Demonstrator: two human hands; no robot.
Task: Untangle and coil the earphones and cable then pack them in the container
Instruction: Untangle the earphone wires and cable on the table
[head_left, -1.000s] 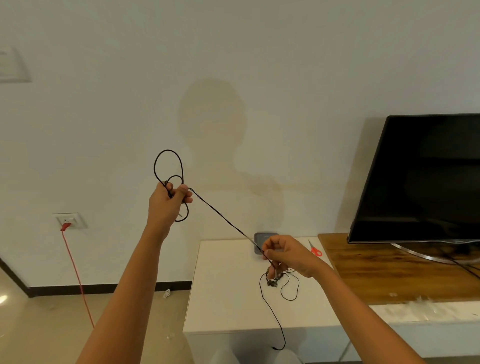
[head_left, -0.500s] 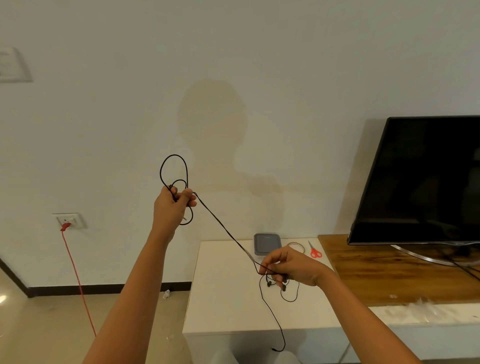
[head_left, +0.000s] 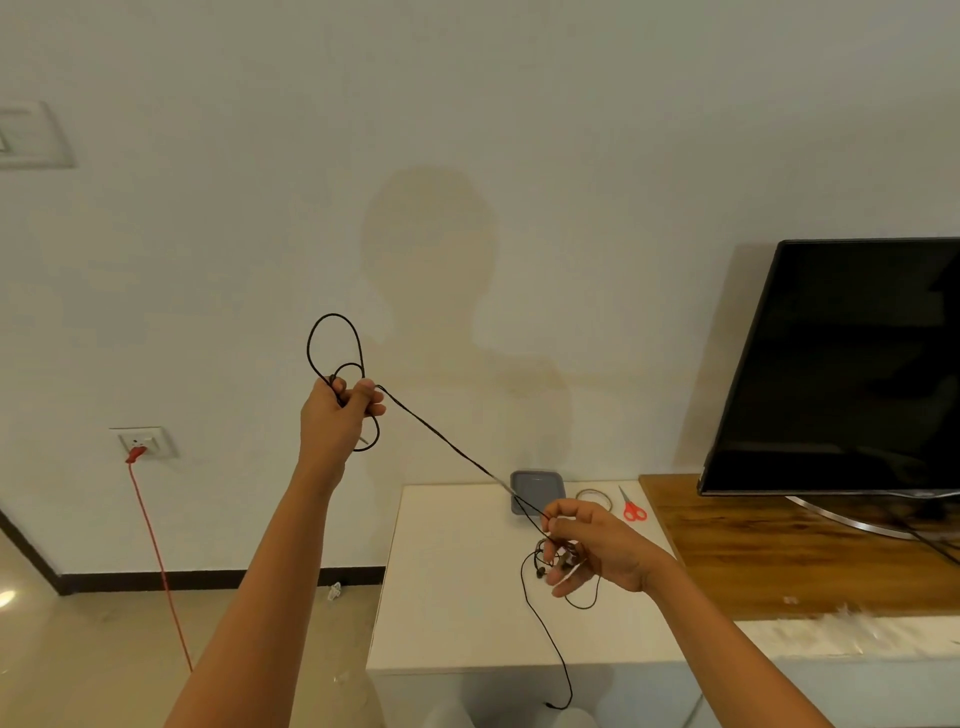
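Cable (head_left: 441, 436), thin and black, runs taut on a slant between two raised hands. The left hand (head_left: 335, 421) is up in front of the wall, its fingers curled round a bunch of loops. One loop (head_left: 332, 315) stands above the fist and another hangs below it. The right hand (head_left: 602, 551) is lower, over the white table (head_left: 457, 613). Its thumb and forefinger pinch the cable where it comes down, and the other fingers are loosely bent. Under that hand hangs a small tangle with one earbud (head_left: 541, 571) showing; whether a second is in there I cannot tell. From the tangle one strand drops past the table's front edge and its end hangs free.

The container (head_left: 537, 486), grey with rounded corners, sits at the back of the table by the wall, partly behind the cable. Just right of it lie a thin ring (head_left: 592, 490) and red-handled scissors (head_left: 631, 506). A wooden top (head_left: 753, 561) adjoins the table on the right and carries a TV (head_left: 841, 364). Low on the wall at left is a socket (head_left: 145, 441), with a red cord (head_left: 156, 545) running down to the floor.
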